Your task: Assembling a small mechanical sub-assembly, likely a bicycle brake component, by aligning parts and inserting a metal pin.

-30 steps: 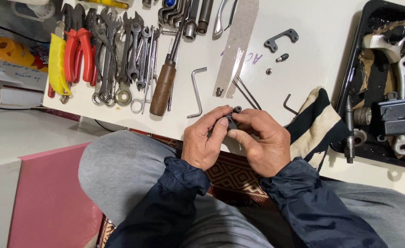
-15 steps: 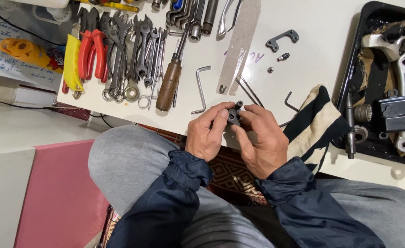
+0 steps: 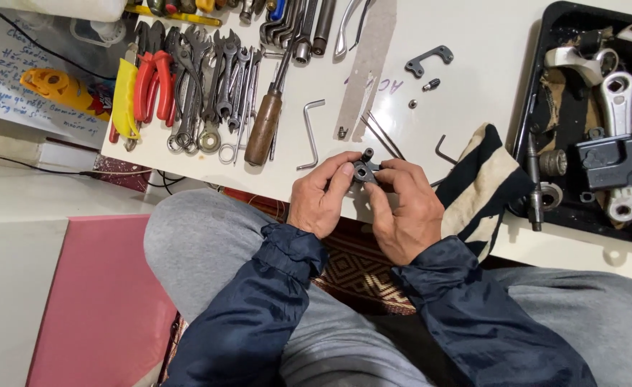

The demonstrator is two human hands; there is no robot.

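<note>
A small dark metal part [image 3: 364, 170] sits between the fingertips of both hands, just over the near edge of the white table [image 3: 473, 86]. My left hand [image 3: 321, 195] pinches it from the left with thumb and forefinger. My right hand [image 3: 402, 208] grips it from the right and below. Both sleeves are dark blue. Most of the part is hidden by my fingers.
Wrenches [image 3: 215, 93], red pliers [image 3: 152, 86], a wooden-handled screwdriver [image 3: 262, 129] and a hex key [image 3: 310, 132] lie at the left. A striped cloth [image 3: 484, 183] lies beside my right hand. A black tray [image 3: 545, 86] of metal parts stands right. A dark bracket [image 3: 428, 60] lies farther back.
The hands keep hold of the small part, fingers shifting slightly on it. The view has shifted a little, so the table and the tools sit farther right in the picture.
</note>
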